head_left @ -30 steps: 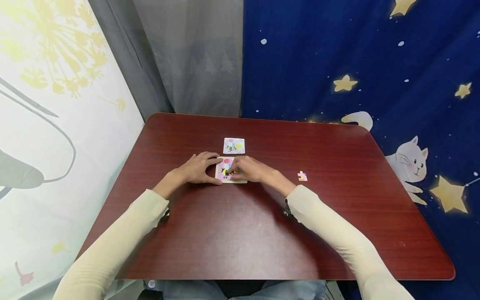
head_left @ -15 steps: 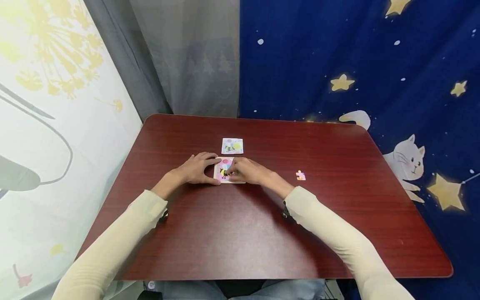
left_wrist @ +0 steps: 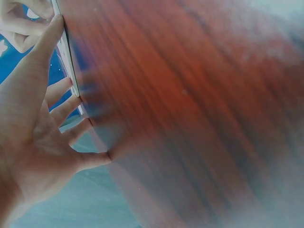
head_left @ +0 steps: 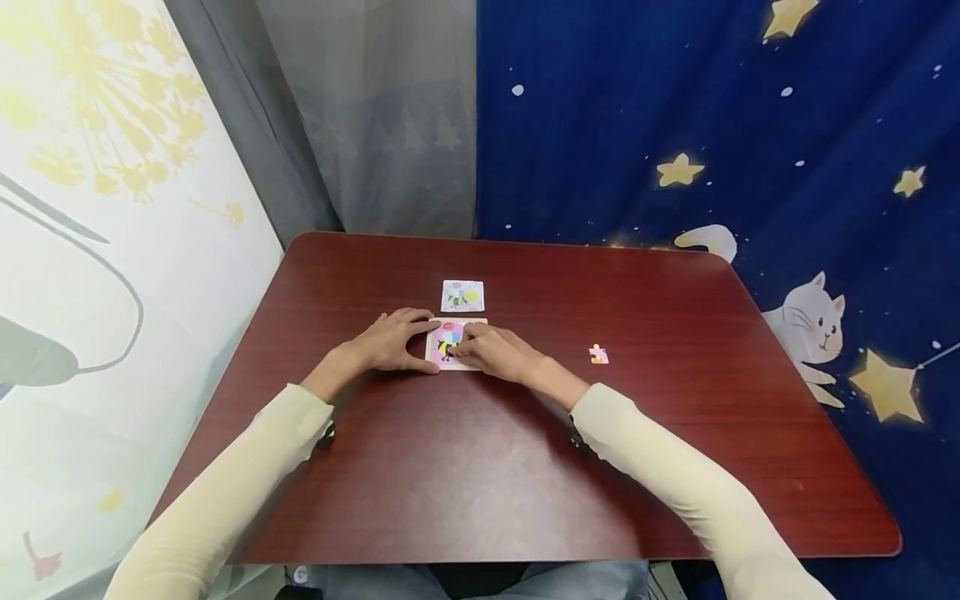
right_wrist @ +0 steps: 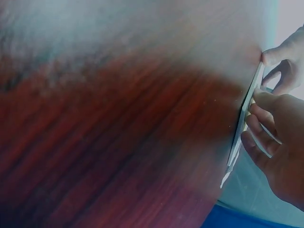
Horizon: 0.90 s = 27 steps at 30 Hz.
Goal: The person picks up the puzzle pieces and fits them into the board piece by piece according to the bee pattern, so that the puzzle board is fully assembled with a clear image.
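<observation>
A small square jigsaw puzzle (head_left: 444, 343) with a bee picture and a pale frame lies flat on the table (head_left: 420, 475). My left hand (head_left: 390, 340) rests at its left side, thumb at the near corner and forefinger at the far one; in the left wrist view its fingers (left_wrist: 64, 111) are spread and fairly straight. Over the puzzle's right half, my right hand (head_left: 498, 348) has thumb and fingers curled together, pinching what looks like a puzzle piece that they mostly hide. A loose puzzle piece (head_left: 598, 355), pink and yellow, lies to the right.
A square card (head_left: 462, 296) with a pale bee picture lies just beyond the puzzle. Grey (head_left: 390, 125) and blue starry curtains (head_left: 600, 125) hang behind the table, and a white patterned curtain (head_left: 112, 333) hangs at its left.
My right fingertips have shifted slightly on the puzzle and the wrist has turned a little. The left hand stays at the puzzle's left edge. The head view has drifted slightly.
</observation>
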Motion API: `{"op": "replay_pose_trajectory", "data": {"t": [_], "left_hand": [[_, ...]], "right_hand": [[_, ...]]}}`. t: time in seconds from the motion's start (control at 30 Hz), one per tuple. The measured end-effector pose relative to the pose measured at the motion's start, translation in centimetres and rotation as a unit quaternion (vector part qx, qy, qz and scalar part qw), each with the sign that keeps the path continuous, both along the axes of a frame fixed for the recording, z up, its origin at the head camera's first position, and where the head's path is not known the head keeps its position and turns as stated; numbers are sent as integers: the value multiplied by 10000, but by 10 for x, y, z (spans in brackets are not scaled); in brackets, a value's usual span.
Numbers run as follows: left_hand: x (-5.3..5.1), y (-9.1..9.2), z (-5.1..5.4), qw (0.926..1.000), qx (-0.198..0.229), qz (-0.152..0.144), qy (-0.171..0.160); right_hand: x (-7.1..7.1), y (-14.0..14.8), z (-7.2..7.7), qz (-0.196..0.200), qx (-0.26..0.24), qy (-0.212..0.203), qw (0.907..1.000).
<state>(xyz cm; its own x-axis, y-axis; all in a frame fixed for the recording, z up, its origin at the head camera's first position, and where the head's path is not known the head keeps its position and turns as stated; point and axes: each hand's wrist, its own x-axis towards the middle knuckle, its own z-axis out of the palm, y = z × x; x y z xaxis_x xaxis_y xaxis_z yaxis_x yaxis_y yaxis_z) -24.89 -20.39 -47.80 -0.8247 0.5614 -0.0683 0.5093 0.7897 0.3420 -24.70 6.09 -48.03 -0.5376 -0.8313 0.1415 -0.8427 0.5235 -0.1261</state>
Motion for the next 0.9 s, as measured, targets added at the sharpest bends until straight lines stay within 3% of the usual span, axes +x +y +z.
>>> {"op": "replay_pose_trajectory", "data": {"t": [0.17, 0.4, 0.63, 0.9], "left_hand": [[0, 0, -1, 10000, 13, -30, 85], [-2, 0, -1, 10000, -33, 9, 25], [-2, 1, 0, 9999, -8, -25, 120], [0, 2, 2, 10000, -23, 35, -75]], "right_hand": [[1, -1, -1, -23, -205, -133, 9997], [1, 0, 0, 71, -98, -82, 9999], [-3, 5, 3, 110, -296, -500, 9982], [-4, 20, 4, 140, -476, -675, 9965]]}}
